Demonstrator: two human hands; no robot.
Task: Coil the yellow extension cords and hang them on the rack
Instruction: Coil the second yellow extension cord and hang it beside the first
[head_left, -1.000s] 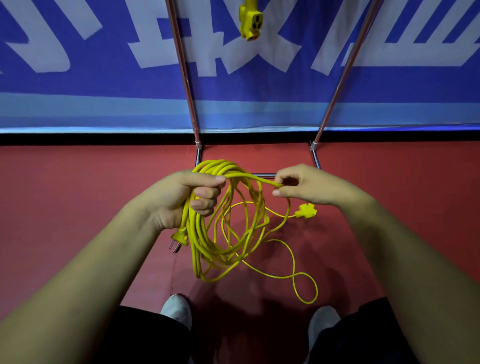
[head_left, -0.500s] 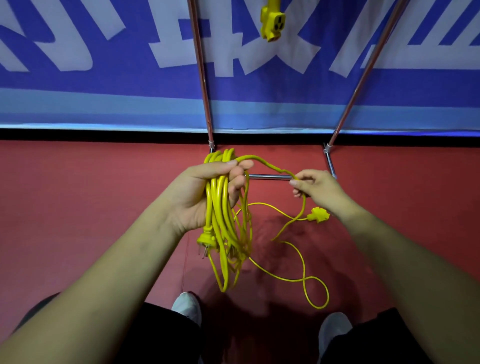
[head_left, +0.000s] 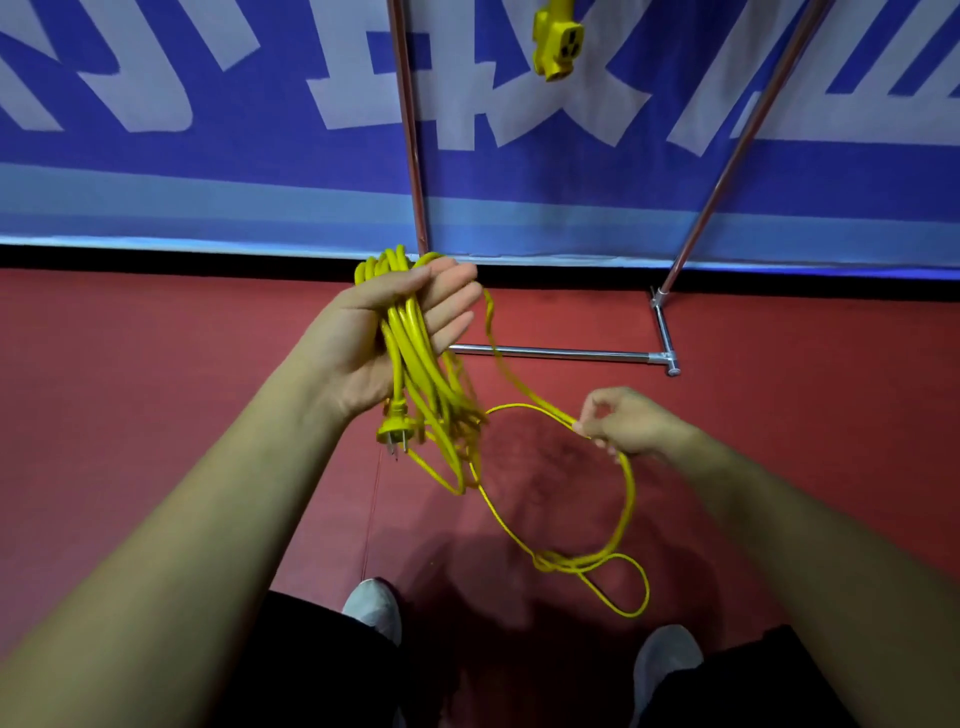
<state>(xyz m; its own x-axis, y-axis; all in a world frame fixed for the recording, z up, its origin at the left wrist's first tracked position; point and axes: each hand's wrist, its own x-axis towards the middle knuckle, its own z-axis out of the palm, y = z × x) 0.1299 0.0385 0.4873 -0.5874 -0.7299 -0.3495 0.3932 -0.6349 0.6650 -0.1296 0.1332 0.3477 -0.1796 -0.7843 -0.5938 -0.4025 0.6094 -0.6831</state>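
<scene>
Two hands on my feed, left hand flat with fingers straight, coiled cord draped across its palm, plug dangling below, right hand pinching the loose strand, slack looped on the near red floor, rack base just beyond on the far side.

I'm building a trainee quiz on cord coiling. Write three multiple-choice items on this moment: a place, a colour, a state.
1. Where does the plug hang? A under the left hand; B on a table; C in a box.
2. The floor is: A green; B red; C grey.
3. The right hand: A lies flat on the floor; B holds scissors; C pinches the loose cord.
Answers: A, the plug dangles below the palm; B, the floor is red all over; C, fingertips close on a strand.
</scene>
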